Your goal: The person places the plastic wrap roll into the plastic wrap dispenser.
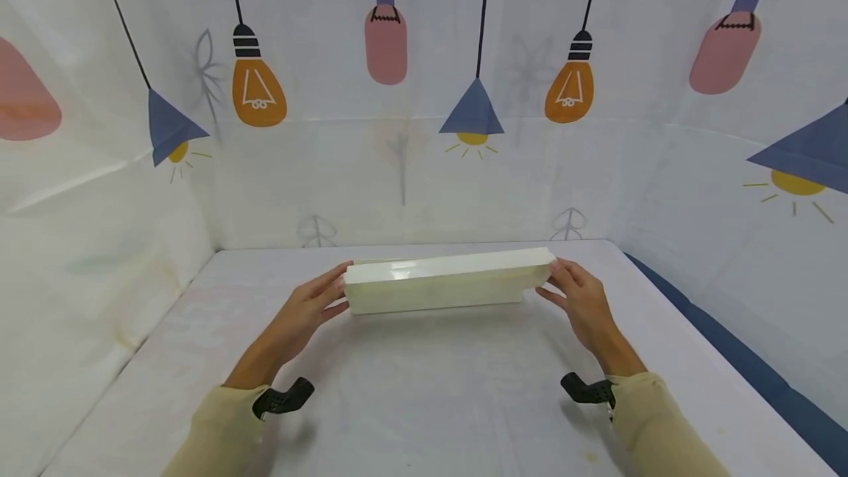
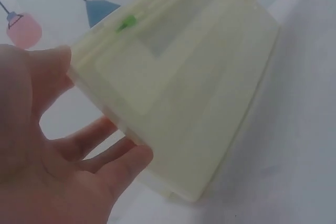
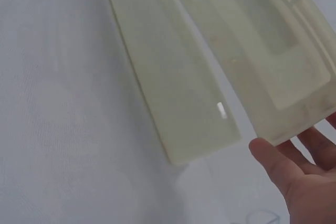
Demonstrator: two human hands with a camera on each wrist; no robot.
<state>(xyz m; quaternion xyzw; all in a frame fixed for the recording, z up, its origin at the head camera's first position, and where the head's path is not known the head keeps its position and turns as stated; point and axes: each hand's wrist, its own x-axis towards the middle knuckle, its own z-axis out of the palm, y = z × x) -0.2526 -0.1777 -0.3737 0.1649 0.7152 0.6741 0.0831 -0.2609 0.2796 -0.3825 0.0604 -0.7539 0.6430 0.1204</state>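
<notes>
A long, cream-coloured plastic box (image 1: 437, 294) spans the space between both hands near the table's far side. My left hand (image 1: 306, 315) grips its left end, thumb at the upper corner and fingertips along the lower edge. At the other end, my right hand (image 1: 584, 306) pinches the corner of a recessed panel (image 3: 249, 85). That panel stands apart from a long flat section (image 3: 173, 77) of the box, with a narrow gap between them in the right wrist view. Near the left end, a small green tab (image 2: 126, 23) shows on the box.
The white-covered table (image 1: 424, 389) extends beneath the arms. Pale sheeting (image 1: 437, 190) printed with lamps and bulbs surrounds it at the back and sides. Dark blue fabric (image 1: 722, 344) runs along the right edge. Each wrist wears a black strap (image 1: 283, 397) over a beige sleeve.
</notes>
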